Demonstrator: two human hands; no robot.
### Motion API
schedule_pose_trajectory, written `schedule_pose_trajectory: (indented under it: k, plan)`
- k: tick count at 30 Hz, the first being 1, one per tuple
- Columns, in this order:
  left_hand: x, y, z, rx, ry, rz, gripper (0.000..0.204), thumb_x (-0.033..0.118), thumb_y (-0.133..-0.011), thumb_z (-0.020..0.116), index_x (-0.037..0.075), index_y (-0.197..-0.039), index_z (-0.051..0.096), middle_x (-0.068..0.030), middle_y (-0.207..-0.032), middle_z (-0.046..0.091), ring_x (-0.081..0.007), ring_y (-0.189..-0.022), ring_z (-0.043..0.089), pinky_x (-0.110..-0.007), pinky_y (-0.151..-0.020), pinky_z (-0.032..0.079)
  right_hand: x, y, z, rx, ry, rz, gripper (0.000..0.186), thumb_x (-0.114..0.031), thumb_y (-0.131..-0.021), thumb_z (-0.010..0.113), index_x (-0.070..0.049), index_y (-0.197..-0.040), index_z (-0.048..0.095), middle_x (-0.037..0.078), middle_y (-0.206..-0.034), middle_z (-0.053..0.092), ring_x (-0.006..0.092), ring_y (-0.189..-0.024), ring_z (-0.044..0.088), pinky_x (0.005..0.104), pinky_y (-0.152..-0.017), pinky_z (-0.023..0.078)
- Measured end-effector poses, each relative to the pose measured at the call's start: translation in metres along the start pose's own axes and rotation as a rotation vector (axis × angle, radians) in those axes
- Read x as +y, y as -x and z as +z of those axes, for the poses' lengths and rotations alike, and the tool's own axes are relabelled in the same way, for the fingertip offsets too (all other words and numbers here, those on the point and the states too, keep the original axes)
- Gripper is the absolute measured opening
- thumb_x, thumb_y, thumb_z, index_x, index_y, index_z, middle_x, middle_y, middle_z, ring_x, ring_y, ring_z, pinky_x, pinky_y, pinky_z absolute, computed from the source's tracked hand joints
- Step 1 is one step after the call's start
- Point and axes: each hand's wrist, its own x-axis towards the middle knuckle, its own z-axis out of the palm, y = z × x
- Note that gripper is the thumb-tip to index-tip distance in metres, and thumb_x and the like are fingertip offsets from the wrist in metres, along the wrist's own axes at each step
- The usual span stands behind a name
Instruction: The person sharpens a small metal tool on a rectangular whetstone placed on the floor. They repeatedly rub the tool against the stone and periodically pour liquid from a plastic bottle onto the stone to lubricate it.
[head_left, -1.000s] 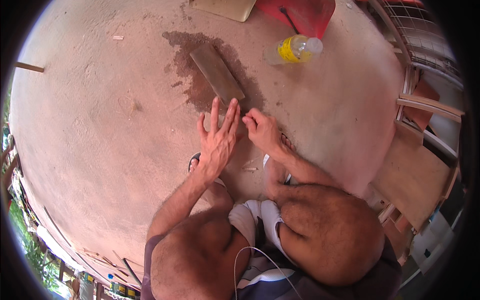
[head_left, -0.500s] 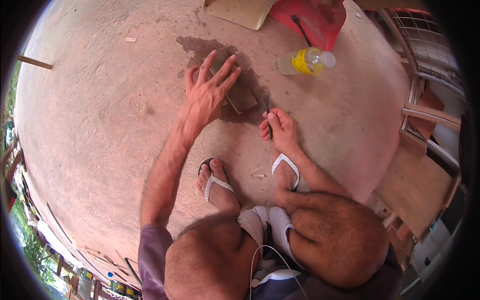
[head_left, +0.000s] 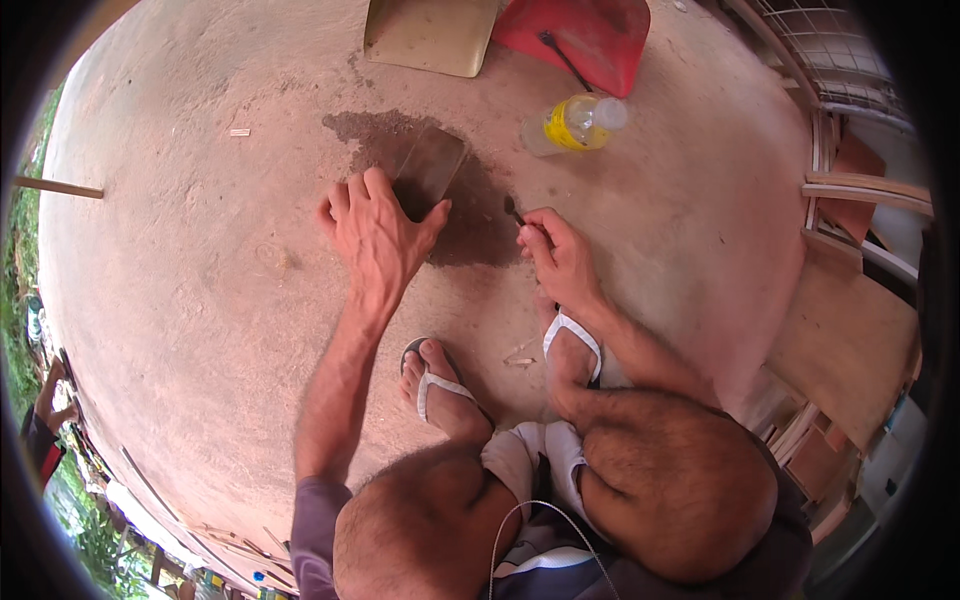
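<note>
While a slim tool (head_left: 513,211) is pinched in the curled right hand (head_left: 562,255), the slab (head_left: 437,165) ahead is straddled by the half-spread left hand (head_left: 380,232), grip unclear.

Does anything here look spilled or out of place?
Yes: a dark, wet-looking patch with a ragged edge spreads around the rectangular block. It resembles a spill because the surrounding floor is paler and looks drier. What the liquid is, I can't tell. A pale scrap also lies loose farther left.
</note>
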Motion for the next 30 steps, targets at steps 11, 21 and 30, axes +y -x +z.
schedule_pose_trajectory:
  k: [11, 21, 30]
  plan:
    - [-0.011, 0.068, 0.027, -0.026, 0.125, -0.192, 0.104, 0.071, -0.072, 0.093, 0.008, -0.147, 0.060, -0.0182, -0.135, 0.067, -0.0376, -0.127, 0.056, -0.058, -0.110, 0.034, -0.004, -0.072, 0.030, -0.125, 0.323, -0.459, 0.031, -0.007, -0.104, 0.066, -0.013, -0.133, 0.075, 0.013, -0.100, 0.073, 0.0370, -0.092, 0.072, 0.0478, -0.077, 0.058]
    - [-0.013, 0.153, 0.042, -0.078, 0.163, -0.312, 0.101, 0.065, -0.080, 0.091, 0.011, -0.157, 0.054, -0.0137, -0.146, 0.058, -0.0376, -0.134, 0.050, -0.058, -0.114, 0.034, 0.013, -0.046, 0.028, -0.226, 0.403, -0.522, 0.057, 0.006, -0.095, 0.065, -0.018, -0.146, 0.072, 0.012, -0.095, 0.065, 0.0324, -0.080, 0.068, 0.0445, -0.074, 0.060]
    - [-0.023, 0.119, 0.060, 0.061, 0.176, -0.248, 0.079, 0.046, -0.078, 0.096, 0.014, -0.145, 0.068, -0.0081, -0.130, 0.067, -0.0306, -0.123, 0.057, -0.050, -0.108, 0.037, 0.007, -0.051, 0.027, -0.335, 0.486, -0.582, 0.059, 0.008, -0.096, 0.061, -0.016, -0.150, 0.069, 0.014, -0.098, 0.067, 0.0336, -0.082, 0.070, 0.0439, -0.073, 0.060]
